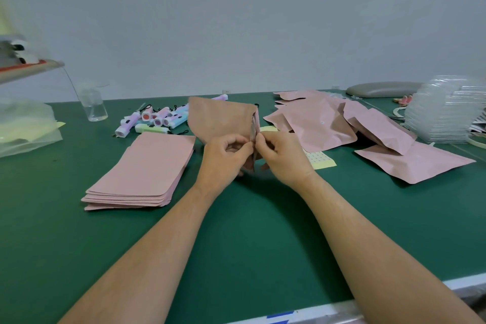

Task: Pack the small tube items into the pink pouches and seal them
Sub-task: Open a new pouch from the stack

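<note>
I hold a pink pouch (pixel 219 119) upright above the middle of the green table (pixel 249 231), its mouth edge turned toward me. My left hand (pixel 223 159) and my right hand (pixel 282 156) pinch that edge from either side, fingertips almost touching. Whatever is inside the pouch is hidden. Several small pastel tubes (pixel 155 119) with black cords lie in a heap behind the pouch to the left. A flat stack of empty pink pouches (pixel 142 173) lies left of my left hand.
Several filled pink pouches (pixel 342 126) lie scattered at the right. A yellow sticker sheet (pixel 319 159) sits beside my right hand. A clear bottle (pixel 92 104) and a plastic bag (pixel 26 126) stand at the left, a stack of clear plastic shells (pixel 444 110) at the far right.
</note>
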`<state>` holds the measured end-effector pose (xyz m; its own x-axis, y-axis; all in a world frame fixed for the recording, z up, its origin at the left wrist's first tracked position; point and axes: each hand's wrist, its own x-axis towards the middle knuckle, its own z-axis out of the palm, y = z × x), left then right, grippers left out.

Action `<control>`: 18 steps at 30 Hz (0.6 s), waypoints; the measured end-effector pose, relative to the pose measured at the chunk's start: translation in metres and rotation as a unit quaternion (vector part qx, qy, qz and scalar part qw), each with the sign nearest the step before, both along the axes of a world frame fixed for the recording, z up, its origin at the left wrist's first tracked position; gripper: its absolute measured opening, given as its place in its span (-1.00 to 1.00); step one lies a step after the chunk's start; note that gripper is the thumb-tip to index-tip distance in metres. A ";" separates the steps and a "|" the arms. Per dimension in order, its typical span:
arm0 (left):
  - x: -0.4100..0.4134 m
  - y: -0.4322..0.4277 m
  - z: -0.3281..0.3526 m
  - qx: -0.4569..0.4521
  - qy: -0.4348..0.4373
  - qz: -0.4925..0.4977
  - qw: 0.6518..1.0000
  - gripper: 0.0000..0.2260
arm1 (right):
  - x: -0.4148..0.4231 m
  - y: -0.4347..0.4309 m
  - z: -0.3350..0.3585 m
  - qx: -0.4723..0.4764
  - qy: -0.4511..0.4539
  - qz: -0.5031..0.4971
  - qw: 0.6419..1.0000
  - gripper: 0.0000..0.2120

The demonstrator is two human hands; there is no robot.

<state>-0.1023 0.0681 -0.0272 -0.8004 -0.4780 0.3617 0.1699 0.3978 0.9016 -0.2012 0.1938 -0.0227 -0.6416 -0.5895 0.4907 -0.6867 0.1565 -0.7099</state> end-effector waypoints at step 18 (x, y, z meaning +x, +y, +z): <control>0.002 -0.004 -0.001 -0.061 0.031 -0.010 0.998 -0.89 | 0.002 0.005 0.006 -0.053 -0.012 0.035 0.998 -0.68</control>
<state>-0.1008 0.0644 -0.0279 -0.7836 -0.4118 0.4652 0.2321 0.5005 0.8340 -0.1990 0.1987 -0.0163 -0.6133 -0.5786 0.5377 -0.6760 0.0323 -0.7362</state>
